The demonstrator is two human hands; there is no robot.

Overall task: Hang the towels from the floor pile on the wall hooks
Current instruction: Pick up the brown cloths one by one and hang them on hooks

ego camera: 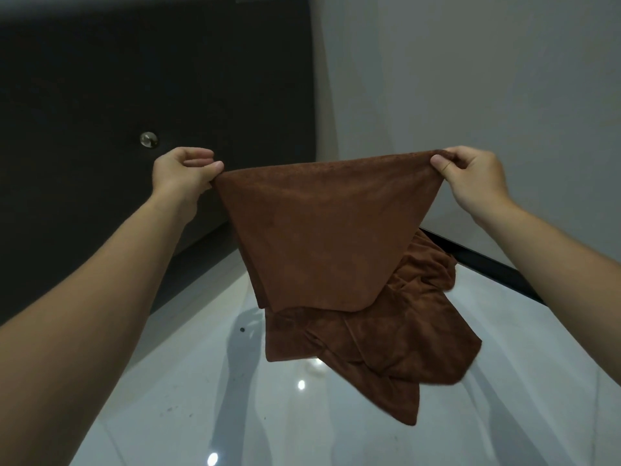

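Note:
A brown towel (322,237) hangs stretched in the air between my two hands, folded double and tapering downward. My left hand (183,173) pinches its upper left corner and my right hand (470,178) pinches its upper right corner. Below and behind it, a pile of brown towels (379,338) lies crumpled on the glossy floor, partly hidden by the held towel. A round metal hook (149,139) sits on the dark wall, just up and left of my left hand.
A dark panelled wall (100,95) fills the left side, a white wall (487,79) the right, meeting in a corner. A black baseboard (487,264) runs along the white wall. The white tiled floor (201,381) reflects ceiling lights.

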